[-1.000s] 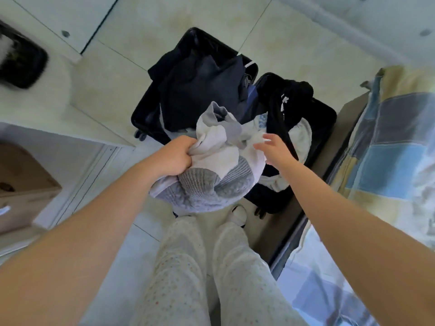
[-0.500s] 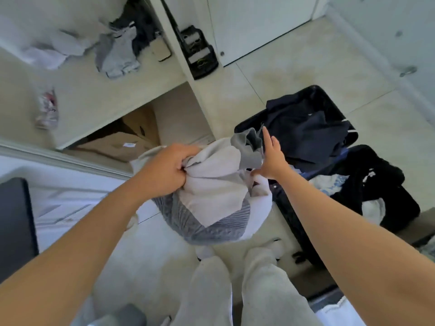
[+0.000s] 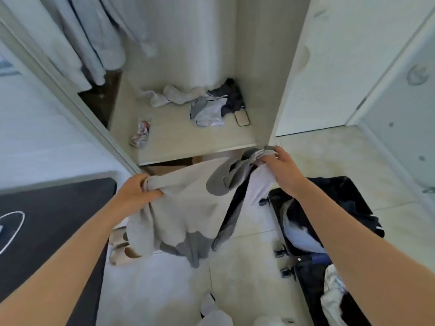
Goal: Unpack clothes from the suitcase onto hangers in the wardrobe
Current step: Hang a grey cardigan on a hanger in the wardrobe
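While both hands hold it up, the grey sweater (image 3: 188, 212) hangs in the air in the middle of the view, in front of the wardrobe (image 3: 259, 55). The left hand (image 3: 136, 191), at 8 o'clock, has its fingers curled tight round a bunch of the pale cloth. The right hand (image 3: 280, 168), at 3 o'clock, grips a wad of the darker grey part. That part may be the neck or a hood; I cannot tell which.

I think the sweater is soft, floppy and light. It will not break, and it should not slip from a firm hold. It droops and folds wherever no hand holds it. A good place to take it is the 2 shoulders, so it opens flat and the neck hole shows.

At 4 o'clock the suitcase (image 3: 341, 187) lies open on the floor. Dark clothes and some white ones are inside it.

At 12 o'clock the wardrobe is open. Its shelf (image 3: 188, 137) holds a small pile of clothes (image 3: 211, 107), white, grey and dark. A phone (image 3: 242, 118) lies just beside the pile, and a crumpled wrapper (image 3: 141, 134) sits at 11 o'clock. Pale hanging clothes (image 3: 94, 43) show at 10 o'clock. I see no spare hanger.
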